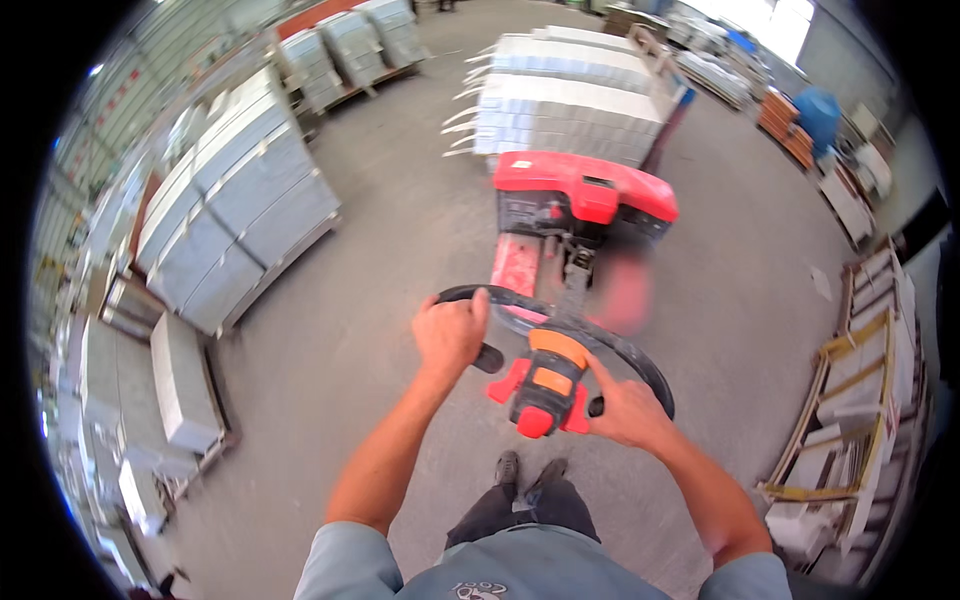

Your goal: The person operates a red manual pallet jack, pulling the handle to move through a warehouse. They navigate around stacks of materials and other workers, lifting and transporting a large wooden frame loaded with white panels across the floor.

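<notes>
A red pallet truck (585, 185) stands in front of me, its dark tiller arm reaching back toward my body. The black curved handle (640, 362) carries a control head (545, 378) with orange panels, red side levers and a red end button. My left hand (448, 335) is closed around the handle's left side, thumb up along it. On the right side, my right hand (630, 410) is curled at the handle beside a black grip, its index finger stretched to the control head's orange top. Its other fingers are partly hidden underneath.
Pale stacked slabs (570, 105) with loose strap ends stand just beyond the truck. Large strapped slab stacks (240, 190) line the left. At right are a yellow-edged rack (850, 400) and orange blocks (785, 125) by a blue drum-like object (818, 120). Grey floor (400, 200) runs between.
</notes>
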A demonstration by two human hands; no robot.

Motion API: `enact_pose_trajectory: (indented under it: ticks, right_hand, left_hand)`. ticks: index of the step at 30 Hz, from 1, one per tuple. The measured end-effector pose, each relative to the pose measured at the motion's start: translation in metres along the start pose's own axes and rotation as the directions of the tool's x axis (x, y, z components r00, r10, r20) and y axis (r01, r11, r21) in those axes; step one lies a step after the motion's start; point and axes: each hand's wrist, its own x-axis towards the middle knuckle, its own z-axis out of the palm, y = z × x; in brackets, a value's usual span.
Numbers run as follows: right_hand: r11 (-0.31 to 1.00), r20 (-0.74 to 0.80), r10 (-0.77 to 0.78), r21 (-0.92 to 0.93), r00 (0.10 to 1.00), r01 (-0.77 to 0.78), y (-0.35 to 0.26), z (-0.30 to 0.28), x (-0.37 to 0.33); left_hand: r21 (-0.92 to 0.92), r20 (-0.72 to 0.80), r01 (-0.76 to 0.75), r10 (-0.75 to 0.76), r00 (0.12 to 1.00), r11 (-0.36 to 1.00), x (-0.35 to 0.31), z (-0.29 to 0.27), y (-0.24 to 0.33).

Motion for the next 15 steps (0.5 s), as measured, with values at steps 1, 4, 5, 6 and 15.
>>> enact_pose_trajectory:
  ticks: [1,4,5,6,15]
  right_hand:
    - [1.000,-0.006,-0.028,0.013,1.000,0.028,-0.008,-0.019,-0.006]
    - [0.999,0.015,-0.048,0.026,0.999,0.048,-0.025,-0.059,-0.043]
    - [0.999,0.027,-0.040,0.025,0.999,0.040,-0.021,-0.070,-0.061]
    - [0.998,0.014,-0.058,0.036,0.998,0.058,-0.003,-0.079,-0.080]
    - [0.991,0.225,-0.122,0.086,0.967,0.105,0.167,-0.201,-0.088]
  left_hand:
    - [-0.006,0.001,0.012,-0.012,1.000,1.000,0.011,-0.024,0.010]
    - [-0.026,-0.003,0.010,-0.010,1.000,1.000,0.014,-0.074,0.038]
    - [-0.025,-0.002,-0.004,0.004,1.000,1.000,0.009,-0.081,0.055]
    - [-0.027,0.022,0.025,-0.025,0.999,0.999,0.005,-0.085,0.084]
    - [-0.001,0.110,0.158,-0.157,0.981,0.987,0.034,-0.016,0.253]
